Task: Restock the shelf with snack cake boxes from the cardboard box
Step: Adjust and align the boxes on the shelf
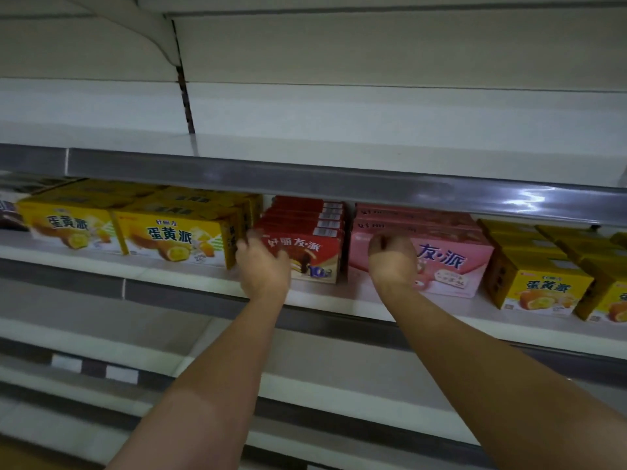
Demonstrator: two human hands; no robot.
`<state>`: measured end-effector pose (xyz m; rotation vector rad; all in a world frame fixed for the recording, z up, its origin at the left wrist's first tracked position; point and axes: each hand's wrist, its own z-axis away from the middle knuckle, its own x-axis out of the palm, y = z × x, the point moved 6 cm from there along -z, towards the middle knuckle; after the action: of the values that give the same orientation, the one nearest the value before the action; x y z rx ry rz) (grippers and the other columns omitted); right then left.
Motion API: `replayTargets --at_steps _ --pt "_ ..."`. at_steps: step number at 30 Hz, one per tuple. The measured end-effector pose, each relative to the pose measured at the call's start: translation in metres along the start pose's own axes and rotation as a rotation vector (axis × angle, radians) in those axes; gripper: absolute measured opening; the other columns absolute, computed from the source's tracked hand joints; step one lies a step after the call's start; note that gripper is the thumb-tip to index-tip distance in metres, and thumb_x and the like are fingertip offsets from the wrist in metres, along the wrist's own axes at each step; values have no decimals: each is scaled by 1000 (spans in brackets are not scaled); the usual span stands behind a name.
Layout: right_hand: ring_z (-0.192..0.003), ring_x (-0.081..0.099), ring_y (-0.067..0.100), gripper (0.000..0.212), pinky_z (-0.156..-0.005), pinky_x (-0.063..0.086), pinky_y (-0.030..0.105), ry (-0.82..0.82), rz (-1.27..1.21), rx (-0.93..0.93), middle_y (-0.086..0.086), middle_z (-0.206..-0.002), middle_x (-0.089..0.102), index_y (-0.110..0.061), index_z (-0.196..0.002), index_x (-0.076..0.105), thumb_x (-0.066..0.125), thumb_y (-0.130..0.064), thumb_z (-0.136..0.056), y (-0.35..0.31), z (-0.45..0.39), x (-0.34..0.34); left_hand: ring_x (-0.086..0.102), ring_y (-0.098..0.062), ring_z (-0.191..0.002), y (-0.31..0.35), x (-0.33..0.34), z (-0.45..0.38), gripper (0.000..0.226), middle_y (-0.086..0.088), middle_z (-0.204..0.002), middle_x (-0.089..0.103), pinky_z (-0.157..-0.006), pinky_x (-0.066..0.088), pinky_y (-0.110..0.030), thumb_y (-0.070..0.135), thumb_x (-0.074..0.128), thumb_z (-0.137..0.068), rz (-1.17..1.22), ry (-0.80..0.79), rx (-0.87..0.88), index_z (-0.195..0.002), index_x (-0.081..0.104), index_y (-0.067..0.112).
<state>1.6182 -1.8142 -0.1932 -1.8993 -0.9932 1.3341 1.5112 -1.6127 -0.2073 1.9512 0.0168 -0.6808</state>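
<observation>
The white shelf (190, 271) carries yellow boxes (171, 234), red boxes (307, 245), pink boxes (451, 262), and more yellow boxes (543, 283).

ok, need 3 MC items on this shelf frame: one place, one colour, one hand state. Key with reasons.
1. The red boxes stand where?
A. between yellow and pink boxes
B. on the top shelf
C. at the far right end

2. What colour is the box at the right hand?
A. green
B. pink
C. blue

3. The left hand is
A. hanging at the side
B. holding a cardboard flap
C. at the front red box

Key: 1 A, the yellow boxes sit left of them and pink right. 2 B, its front is pink. 3 C, its fingers reach the box's left edge.
</observation>
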Motion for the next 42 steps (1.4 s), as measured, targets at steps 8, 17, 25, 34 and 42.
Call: replayTargets --at_steps 8,17,25,34,42 --pt "-102 61 26 25 -81 47 34 -24 -154 101 7 -114 64 -15 -121 55 47 -23 -99 -18 32 75 46 -34 -128 -55 26 -73 95 -11 -143 45 -104 41 -53 56 69 -70 238 -391 -29 -145 26 19" --pt "-120 54 23 48 -103 41 41 -36 -522 302 1 -128 60 -27 -137 44 59 -18 -93 -20 39 107 55 -22 -118 -54 46 -77 57 -2 -126 60 -101 45 -41 29 76 -79 364 -773 -49 -130 51 22" --pt "-109 61 22 31 -102 45 45 -62 -627 371 1 -113 65 -22 -126 54 56 -16 -95 -21 32 105 53 -16 -108 -56 52 -74 57 -1 -119 60 -91 43 -32 15 76 -80 468 -740 -36 -130 50 20" --pt "-103 63 23 16 -98 48 42 -41 -530 343 4 -107 66 -19 -111 58 49 -16 -99 -16 29 100 53 -26 -121 -57 58 -79 61 -6 -131 57 -95 43 -37 22 74 -83 346 -699 -21 -136 45 19" --pt "-95 64 26 13 -90 50 42 126 -299 366 6 -99 67 -12 -102 61 51 -16 -95 -14 40 83 54 -28 -122 -53 41 -76 51 -7 -130 58 -100 43 -42 25 68 -87 211 -598 -19 -132 45 18"
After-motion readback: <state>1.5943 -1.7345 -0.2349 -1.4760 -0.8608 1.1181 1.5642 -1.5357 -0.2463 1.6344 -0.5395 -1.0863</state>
